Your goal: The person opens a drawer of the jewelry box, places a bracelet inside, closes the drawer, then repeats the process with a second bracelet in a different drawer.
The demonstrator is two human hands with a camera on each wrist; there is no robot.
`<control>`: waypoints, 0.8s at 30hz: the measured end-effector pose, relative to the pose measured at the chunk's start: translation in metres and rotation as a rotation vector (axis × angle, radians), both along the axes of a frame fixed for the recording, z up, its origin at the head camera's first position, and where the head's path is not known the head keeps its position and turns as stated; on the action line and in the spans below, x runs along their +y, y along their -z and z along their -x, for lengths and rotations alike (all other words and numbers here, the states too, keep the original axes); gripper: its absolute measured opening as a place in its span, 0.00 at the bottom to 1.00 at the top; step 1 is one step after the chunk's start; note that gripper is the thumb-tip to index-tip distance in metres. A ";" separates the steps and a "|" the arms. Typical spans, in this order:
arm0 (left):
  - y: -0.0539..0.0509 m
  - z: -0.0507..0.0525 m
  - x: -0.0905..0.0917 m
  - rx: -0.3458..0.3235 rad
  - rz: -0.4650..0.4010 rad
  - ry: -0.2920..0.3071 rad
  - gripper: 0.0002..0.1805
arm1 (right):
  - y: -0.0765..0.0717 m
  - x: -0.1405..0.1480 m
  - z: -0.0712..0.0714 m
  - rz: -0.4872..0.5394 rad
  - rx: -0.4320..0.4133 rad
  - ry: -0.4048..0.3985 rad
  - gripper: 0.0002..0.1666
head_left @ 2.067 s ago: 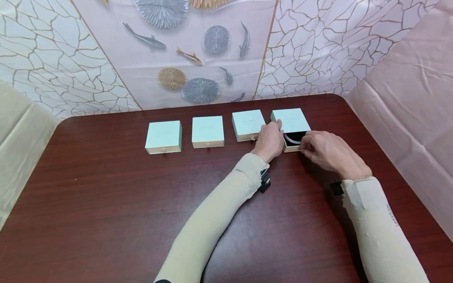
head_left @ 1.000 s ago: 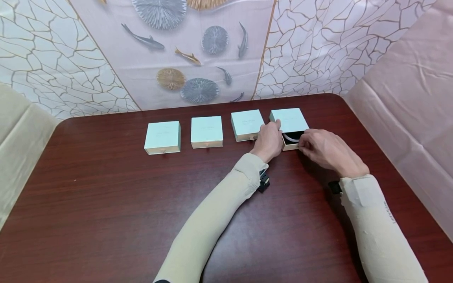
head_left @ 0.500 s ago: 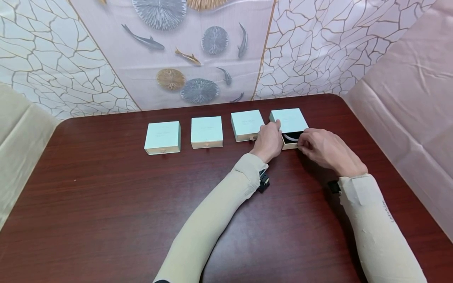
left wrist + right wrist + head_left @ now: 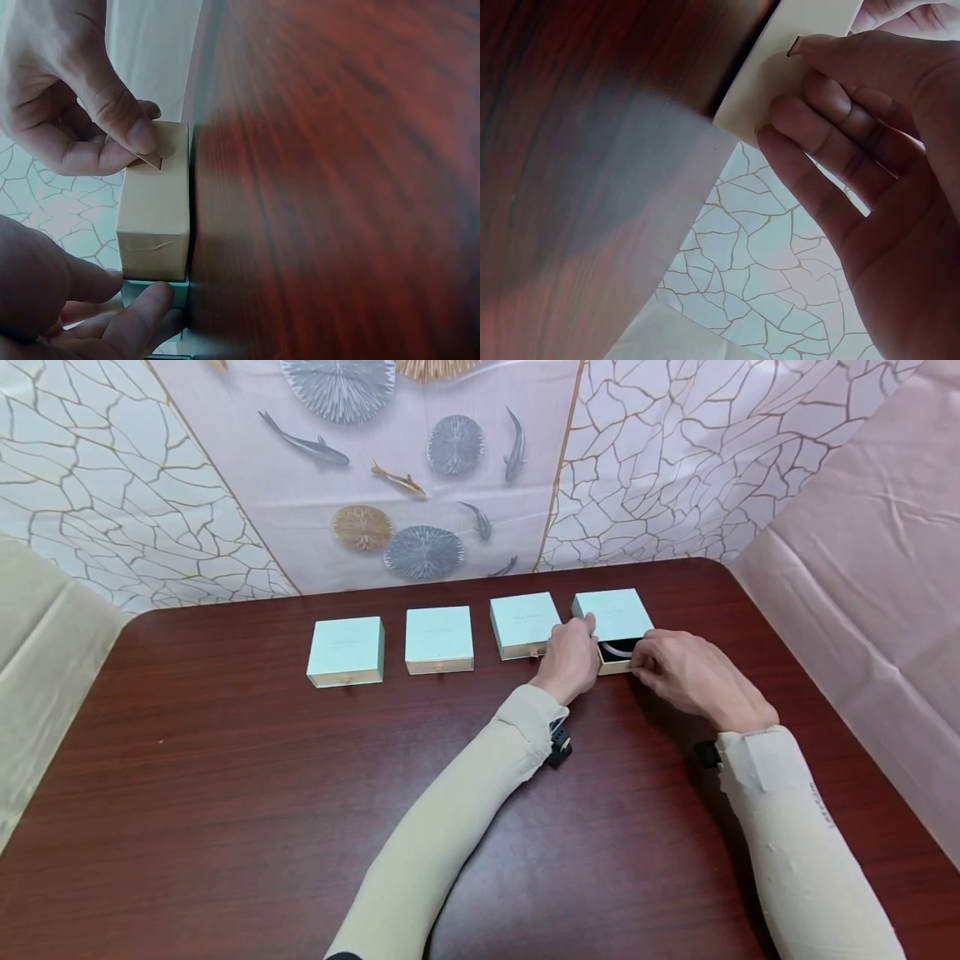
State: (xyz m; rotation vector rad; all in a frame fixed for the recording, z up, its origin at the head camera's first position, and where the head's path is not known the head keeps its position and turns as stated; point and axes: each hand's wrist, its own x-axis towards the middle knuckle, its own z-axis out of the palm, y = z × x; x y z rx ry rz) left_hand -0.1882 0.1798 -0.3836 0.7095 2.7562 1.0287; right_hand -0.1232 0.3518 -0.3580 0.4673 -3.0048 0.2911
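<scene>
At the right end of a row stands a mint drawer box, its cream drawer partly out at the front. A pale, bangle-like curved band lies on the drawer's black lining, partly hidden by my right hand. My left hand holds the mint sleeve at its left side, thumb and fingers on it in the left wrist view. With thumb and finger, my right hand pinches the small pull tab on the drawer front. The tab's slot shows in the right wrist view.
Three more mint drawer boxes, the left one, the middle one and the one beside my left hand, sit shut in the row. They stand near the back of the dark red wooden table. Patterned cloth hangs behind.
The drawer has slid slightly back into its sleeve, so a little less of it shows. My right hand has moved slightly forward with it. My left hand keeps its place.
</scene>
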 end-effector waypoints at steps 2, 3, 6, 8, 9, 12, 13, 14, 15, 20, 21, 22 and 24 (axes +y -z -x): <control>0.000 0.000 0.000 -0.003 0.001 -0.006 0.24 | 0.000 0.000 0.000 0.001 0.002 0.001 0.07; 0.000 0.000 0.000 -0.006 -0.001 -0.008 0.24 | 0.000 0.000 0.000 0.002 0.003 0.002 0.07; 0.000 0.000 0.000 -0.014 -0.007 -0.011 0.25 | 0.000 -0.001 0.001 0.003 0.001 0.008 0.07; -0.001 -0.001 0.000 -0.018 -0.015 -0.008 0.25 | 0.000 -0.001 0.001 0.005 0.000 0.012 0.06; -0.001 0.000 0.000 -0.017 -0.015 -0.010 0.25 | 0.000 -0.001 0.001 0.006 0.000 0.013 0.06; -0.001 0.000 0.000 -0.020 -0.012 -0.012 0.25 | 0.000 -0.001 0.001 0.008 0.001 0.013 0.05; -0.001 0.000 0.000 -0.020 -0.009 -0.012 0.25 | 0.000 -0.002 0.002 0.009 0.003 0.014 0.05; -0.002 0.000 0.000 -0.021 -0.007 -0.012 0.25 | 0.000 -0.002 0.002 0.009 0.003 0.013 0.05; -0.002 0.000 0.000 -0.022 -0.004 -0.013 0.25 | 0.000 -0.002 0.002 0.008 0.004 0.013 0.05; -0.002 -0.001 -0.001 -0.025 0.001 -0.006 0.25 | 0.001 -0.002 0.003 0.001 0.006 0.010 0.05; -0.002 -0.001 -0.001 -0.024 0.002 -0.005 0.25 | 0.001 -0.002 0.003 -0.001 0.008 0.008 0.05; -0.002 -0.001 0.000 -0.026 0.004 -0.007 0.25 | 0.001 -0.002 0.003 -0.003 0.011 0.006 0.05; -0.002 -0.001 0.000 -0.028 0.009 -0.007 0.25 | 0.001 -0.002 0.004 -0.007 0.018 0.004 0.04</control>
